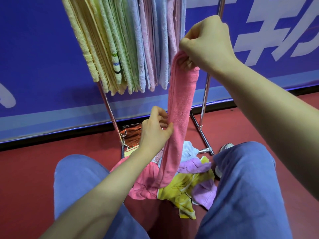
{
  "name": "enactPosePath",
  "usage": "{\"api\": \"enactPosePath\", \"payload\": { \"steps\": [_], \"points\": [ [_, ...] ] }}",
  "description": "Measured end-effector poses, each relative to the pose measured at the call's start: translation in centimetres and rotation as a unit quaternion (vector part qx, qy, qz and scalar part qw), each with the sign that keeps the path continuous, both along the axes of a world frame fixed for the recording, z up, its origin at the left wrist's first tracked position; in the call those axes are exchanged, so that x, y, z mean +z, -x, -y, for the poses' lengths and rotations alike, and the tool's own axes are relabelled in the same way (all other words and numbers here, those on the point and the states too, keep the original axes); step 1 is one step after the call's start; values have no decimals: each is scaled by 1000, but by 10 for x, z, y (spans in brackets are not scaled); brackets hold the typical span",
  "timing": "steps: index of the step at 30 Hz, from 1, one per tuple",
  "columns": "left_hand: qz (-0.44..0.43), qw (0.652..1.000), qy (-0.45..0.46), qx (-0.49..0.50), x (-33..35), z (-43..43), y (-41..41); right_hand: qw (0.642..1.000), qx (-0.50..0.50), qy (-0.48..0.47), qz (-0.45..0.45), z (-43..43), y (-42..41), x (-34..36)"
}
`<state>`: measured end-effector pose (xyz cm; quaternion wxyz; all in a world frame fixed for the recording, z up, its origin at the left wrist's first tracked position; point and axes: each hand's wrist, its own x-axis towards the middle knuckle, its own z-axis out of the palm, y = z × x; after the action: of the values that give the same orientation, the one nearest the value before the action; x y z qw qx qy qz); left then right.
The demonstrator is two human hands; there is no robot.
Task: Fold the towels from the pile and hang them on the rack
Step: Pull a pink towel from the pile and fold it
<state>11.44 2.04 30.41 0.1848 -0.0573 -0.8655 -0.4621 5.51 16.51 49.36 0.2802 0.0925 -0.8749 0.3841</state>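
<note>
A long pink towel (179, 107) hangs stretched from upper right down to the pile. My right hand (207, 42) grips its top end, raised in front of the rack. My left hand (155, 130) pinches the towel's left edge lower down. The towel's bottom end reaches the pile of towels (186, 183) on the floor between my knees, with pink, yellow, lilac and white pieces. The metal rack (204, 99) stands behind, holding several hung towels (124, 49) in yellow, green, blue and pink.
The rack's base bars (204, 140) lie on the red floor (25, 169). An orange-brown cloth (132, 135) lies by the rack's left leg. A blue wall banner (43, 57) stands close behind. My knees (77, 178) flank the pile; a shoe (226, 146) shows at right.
</note>
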Motion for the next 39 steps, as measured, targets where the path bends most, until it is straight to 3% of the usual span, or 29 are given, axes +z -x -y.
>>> {"api": "enactPosePath", "payload": {
  "steps": [5, 9, 11, 13, 17, 19, 21, 22, 31, 35, 39],
  "points": [
    [154, 985, -44, -70, 2, -6, 6, 1000, 26, 4, 16, 6, -3, 2],
    [199, 966, -122, -109, 6, -14, 4, 982, 162, 27, 90, 15, -7, -4],
    [211, 950, -178, -146, 13, -17, 2, 971, 205, -36, 114, 11, -5, -12],
    [219, 929, -250, -164, 24, -16, 1, 976, 167, -71, 116, 1, -2, -30],
    [229, 876, -396, -154, 36, -2, 7, 970, 59, 28, 232, -29, 2, -96],
    [234, 863, -423, -149, 39, 4, 9, 913, 79, 143, 374, -41, -7, -124],
    [235, 865, -421, -142, 39, 8, 10, 817, 129, 244, 506, -49, -14, -144],
    [234, 867, -415, -143, 39, 8, 10, 786, 158, 267, 534, -52, -17, -150],
    [243, 852, -448, -115, 39, 8, 13, 706, 280, 408, 506, -33, -37, -155],
    [280, 810, -513, -54, 34, 14, 16, 716, 272, 439, 469, -20, -34, -150],
    [333, 772, -534, -95, 23, 18, 0, 742, 248, 437, 444, -14, -25, -147]
  ]
}}
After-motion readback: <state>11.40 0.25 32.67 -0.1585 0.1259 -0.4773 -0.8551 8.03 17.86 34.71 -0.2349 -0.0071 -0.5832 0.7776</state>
